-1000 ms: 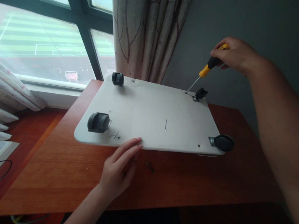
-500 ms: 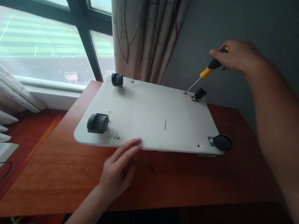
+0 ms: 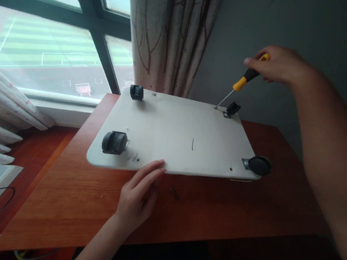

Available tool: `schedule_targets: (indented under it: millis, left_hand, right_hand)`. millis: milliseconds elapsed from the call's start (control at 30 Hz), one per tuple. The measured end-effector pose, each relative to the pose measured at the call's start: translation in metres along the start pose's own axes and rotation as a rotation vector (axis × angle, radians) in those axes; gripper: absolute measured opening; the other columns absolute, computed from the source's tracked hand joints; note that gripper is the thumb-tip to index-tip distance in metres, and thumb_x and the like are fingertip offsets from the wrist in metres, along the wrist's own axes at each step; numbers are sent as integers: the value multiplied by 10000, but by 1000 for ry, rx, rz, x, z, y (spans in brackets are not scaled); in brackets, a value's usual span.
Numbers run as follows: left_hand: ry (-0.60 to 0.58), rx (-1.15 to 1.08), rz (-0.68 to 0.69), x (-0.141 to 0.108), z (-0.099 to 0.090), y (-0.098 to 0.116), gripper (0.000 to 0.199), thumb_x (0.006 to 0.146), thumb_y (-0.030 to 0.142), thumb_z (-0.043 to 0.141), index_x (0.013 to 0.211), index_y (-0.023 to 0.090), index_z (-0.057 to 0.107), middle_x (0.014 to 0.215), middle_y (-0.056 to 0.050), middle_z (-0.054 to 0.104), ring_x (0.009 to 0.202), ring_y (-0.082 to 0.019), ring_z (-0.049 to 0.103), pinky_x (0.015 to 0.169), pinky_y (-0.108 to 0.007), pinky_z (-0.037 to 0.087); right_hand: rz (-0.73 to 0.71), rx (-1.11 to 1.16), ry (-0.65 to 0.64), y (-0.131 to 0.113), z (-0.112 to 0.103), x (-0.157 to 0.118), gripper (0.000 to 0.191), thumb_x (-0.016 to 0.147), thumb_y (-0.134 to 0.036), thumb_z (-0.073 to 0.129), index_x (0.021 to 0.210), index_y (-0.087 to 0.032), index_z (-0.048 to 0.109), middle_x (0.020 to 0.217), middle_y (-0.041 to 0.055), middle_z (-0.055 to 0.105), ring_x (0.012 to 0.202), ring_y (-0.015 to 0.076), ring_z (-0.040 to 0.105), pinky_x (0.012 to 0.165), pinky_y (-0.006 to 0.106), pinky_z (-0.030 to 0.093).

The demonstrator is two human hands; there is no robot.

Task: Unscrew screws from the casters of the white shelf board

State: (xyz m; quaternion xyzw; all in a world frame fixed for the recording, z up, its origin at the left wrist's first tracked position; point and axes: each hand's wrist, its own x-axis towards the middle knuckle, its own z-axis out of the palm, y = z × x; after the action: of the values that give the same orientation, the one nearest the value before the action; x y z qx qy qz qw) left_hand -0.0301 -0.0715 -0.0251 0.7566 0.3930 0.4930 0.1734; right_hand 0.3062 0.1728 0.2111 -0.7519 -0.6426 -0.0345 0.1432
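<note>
A white board lies on the brown table, with black casters at its corners, among them the front left one and the front right one. My right hand is closed round the yellow and black screwdriver. The screwdriver slants down to the left, its tip at a screw spot by the back right caster. At the board's front edge rests my left hand, its fingertips on the edge and thumb side partly hidden.
A loose screw lies on the table in front of the board. Behind stand a patterned curtain, a grey wall and, at the left, a window. Cables show at the lower left.
The upper end of the screwdriver and my right hand have shifted very slightly to the right. The tip stays at the same spot, and my left hand keeps its place on the board.
</note>
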Motion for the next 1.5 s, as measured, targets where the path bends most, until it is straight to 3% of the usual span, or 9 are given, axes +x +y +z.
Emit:
schedule_targets:
  millis: [100,300,467,567,767,967,1200,1400,1500]
  left_hand:
    - [-2,-1,-9,0,0,0,468,879,-17,524,1281,203,619,1394,-98,594,1270,-222,601,1056,-345,546]
    - [-4,-12,-5,0,-1,0,466,889,-18,498,1281,202,619,1390,-99,598,1271,-221,603,1053,-339,549]
    - [-9,-7,-8,0,-1,-1,471,887,-18,490,1285,196,621,1401,-105,590,1286,-230,593,1067,-350,539]
    - [-8,-4,-3,-1,0,-1,470,887,-16,501,1289,199,618,1398,-107,591,1279,-229,597,1060,-358,546]
    - [3,-2,-8,0,0,0,452,901,-2,503,1284,208,618,1392,-109,596,1262,-232,608,1039,-373,565]
    - [4,1,0,1,0,1,456,900,-4,503,1288,207,615,1385,-106,602,1255,-227,614,1037,-361,568]
    - [2,-7,0,1,0,1,457,885,-13,513,1277,197,618,1389,-104,597,1265,-220,607,1057,-341,548]
    - [-2,-2,-8,0,0,1,442,898,5,499,1271,207,621,1382,-105,604,1261,-226,611,1052,-364,553]
    - [1,3,-4,1,0,1,451,898,5,496,1282,210,616,1381,-107,605,1264,-226,609,1044,-361,558]
  right_hand:
    - [-12,-136,37,-3,-1,-2,417,882,-573,564,971,-196,720,648,45,629,576,182,569,703,395,508]
    - [-13,229,-2,-3,4,-6,510,780,-242,696,1286,-246,626,976,66,660,599,115,555,578,282,488]
    - [-17,-23,119,-2,6,-5,441,859,-537,615,1124,-193,690,1000,128,677,897,266,650,814,433,521]
    - [-39,-160,169,-1,5,-4,396,895,-498,559,1055,-171,716,1044,162,683,1026,310,629,908,481,486]
    - [-26,165,40,1,6,-2,501,810,-254,621,1311,-253,622,1102,94,664,651,130,578,634,293,520]
    - [-34,51,111,6,8,-2,431,860,-471,633,1172,-179,693,810,67,651,611,150,565,658,321,501]
    - [-97,365,5,4,9,-1,507,754,-193,692,1256,-229,630,1033,68,647,726,132,573,651,267,508]
    - [-15,-158,123,-5,0,-7,461,880,-625,514,832,-196,674,737,92,625,803,256,632,792,441,514]
    - [-12,-133,126,-4,1,-5,330,873,-517,582,874,-201,679,695,69,622,800,252,647,806,433,522]
